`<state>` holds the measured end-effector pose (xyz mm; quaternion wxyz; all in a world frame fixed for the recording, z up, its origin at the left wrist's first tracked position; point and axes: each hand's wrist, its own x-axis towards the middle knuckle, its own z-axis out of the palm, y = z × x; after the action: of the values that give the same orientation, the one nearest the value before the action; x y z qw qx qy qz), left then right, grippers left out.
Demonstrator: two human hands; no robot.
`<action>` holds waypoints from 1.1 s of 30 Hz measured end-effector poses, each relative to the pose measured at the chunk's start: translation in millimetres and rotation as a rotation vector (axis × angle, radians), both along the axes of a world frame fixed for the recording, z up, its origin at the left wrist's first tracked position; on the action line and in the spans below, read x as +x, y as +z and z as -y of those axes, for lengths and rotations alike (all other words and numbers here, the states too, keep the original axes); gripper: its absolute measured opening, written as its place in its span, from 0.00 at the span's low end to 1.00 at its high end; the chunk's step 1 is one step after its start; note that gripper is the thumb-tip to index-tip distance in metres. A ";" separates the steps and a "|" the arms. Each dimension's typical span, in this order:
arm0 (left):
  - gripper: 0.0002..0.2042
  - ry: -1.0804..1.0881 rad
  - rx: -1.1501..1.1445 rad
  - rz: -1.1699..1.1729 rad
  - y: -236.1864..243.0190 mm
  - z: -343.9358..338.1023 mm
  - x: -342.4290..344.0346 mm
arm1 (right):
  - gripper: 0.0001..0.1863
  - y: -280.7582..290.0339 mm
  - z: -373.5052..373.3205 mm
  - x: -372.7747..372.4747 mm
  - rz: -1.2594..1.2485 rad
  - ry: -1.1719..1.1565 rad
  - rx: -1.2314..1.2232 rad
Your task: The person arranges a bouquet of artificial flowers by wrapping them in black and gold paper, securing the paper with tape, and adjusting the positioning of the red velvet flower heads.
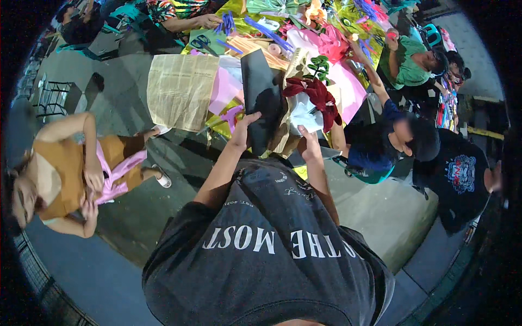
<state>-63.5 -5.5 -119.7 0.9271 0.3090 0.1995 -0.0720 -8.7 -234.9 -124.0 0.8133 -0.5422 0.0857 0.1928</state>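
My left hand [242, 133] grips the lower left edge of a black sheet of wrapping paper [258, 81], its thumb on top and its other fingers hidden beneath. Beside it, my right hand [311, 145] is closed round the base of a bouquet, thumb pressed against the white inner wrap [306, 115]. Dark red artificial flowers [310, 92] and green round leaves [319, 66] stick out of the bouquet. Printed brown kraft paper [292, 70] runs along its left side, against the black sheet.
The table holds a printed brown sheet [182, 89], pink paper [225, 89], purple strips [269, 33], scissors [201, 42] on green paper and pink flowers [331, 42]. A person in mustard clothing [117, 157] stands left. Several people are at the right, one wearing a cap [424, 138].
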 end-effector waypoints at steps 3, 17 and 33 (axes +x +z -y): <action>0.28 0.070 -0.071 0.145 20.6 16.4 -7.5 | 0.39 -10.8 7.0 0.7 -0.021 0.006 -0.009; 0.34 0.126 -0.322 0.145 -6.2 36.4 1.3 | 0.33 19.5 -0.7 2.3 0.031 0.142 -0.060; 0.20 0.089 0.132 0.029 7.1 38.8 38.5 | 0.36 -13.2 -2.3 20.5 0.027 0.183 0.150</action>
<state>-25.0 -44.3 -112.6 0.9097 0.3615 0.2038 -0.0129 11.7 -232.6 -137.2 0.8316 -0.4880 0.0100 0.2648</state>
